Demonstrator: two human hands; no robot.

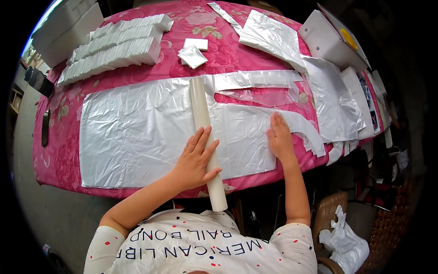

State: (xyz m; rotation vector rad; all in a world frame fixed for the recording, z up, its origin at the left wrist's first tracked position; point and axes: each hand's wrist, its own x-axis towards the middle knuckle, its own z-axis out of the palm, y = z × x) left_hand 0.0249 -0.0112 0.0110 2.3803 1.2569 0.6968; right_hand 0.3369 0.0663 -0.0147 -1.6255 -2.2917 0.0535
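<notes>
A thin, shiny white plastic apron (132, 128) lies spread over the table, creased, with strap-like strips at its right end. Across its middle lies a long whitish tube (199, 102), whose near end sticks out past the table edge. My left hand (195, 160) rests on the tube and the film beside it, its fingers stretched out and its thumb over the tube. Flat on the apron's right part, near the curved strap (305, 130), is my right hand (280, 139), fingers extended and holding nothing.
Rows of folded white packets (114, 50) stand at the far left beside a white foam box (68, 34). Two small folded squares (193, 55) lie beyond the apron. More plastic film (269, 36) is piled far right, near another foam box (331, 41). A phone (45, 128) lies at the left edge.
</notes>
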